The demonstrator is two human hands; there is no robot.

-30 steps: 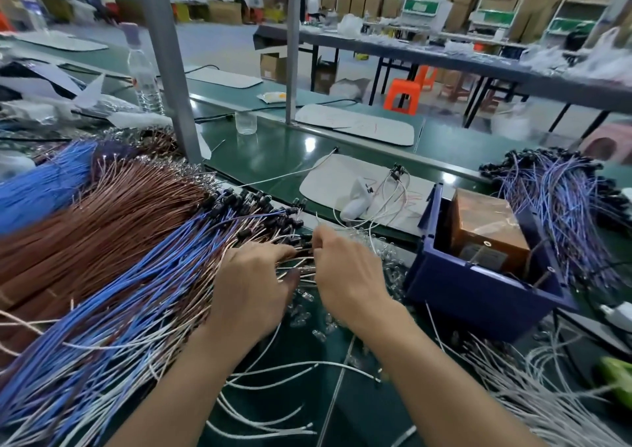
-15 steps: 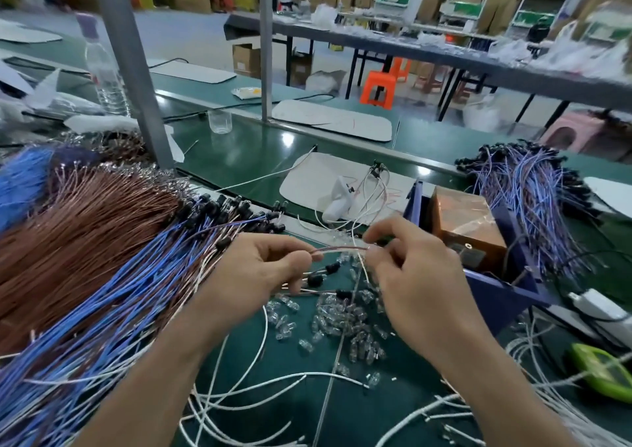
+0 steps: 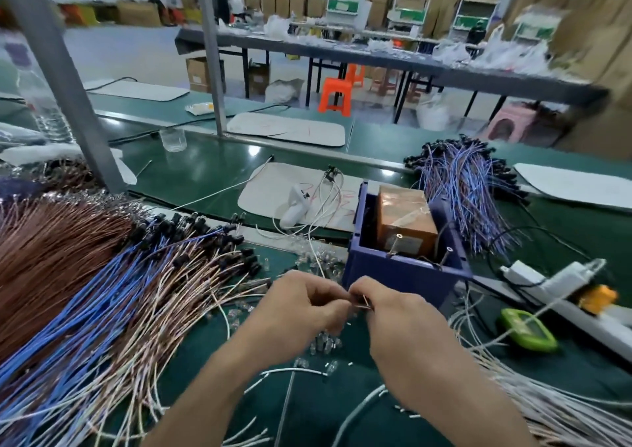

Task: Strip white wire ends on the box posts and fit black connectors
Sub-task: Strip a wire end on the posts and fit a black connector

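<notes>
My left hand [image 3: 301,306] and my right hand [image 3: 396,313] meet fingertip to fingertip over the green bench, just in front of the blue box [image 3: 393,272]. Both pinch a thin wire end [image 3: 363,304] between them; what else they hold is hidden by the fingers. Two metal posts [image 3: 446,255] stick up at the box's near rim, beside a brown taped block [image 3: 403,221] inside it. A heap of blue and white wires with black connectors [image 3: 191,241] lies to the left. Loose white wires [image 3: 533,398] lie at the lower right.
Small clear parts [image 3: 323,344] are scattered under my hands. Brown wires [image 3: 51,258] pile at far left, another blue bundle [image 3: 461,186] behind the box. A power strip [image 3: 547,282] and a green tool [image 3: 528,333] lie right. Grey frame posts [image 3: 58,70] rise at back left.
My hands have drawn together and moved right toward the blue box, now pinching the wire end close between them. The view has tilted up and shifted right.
</notes>
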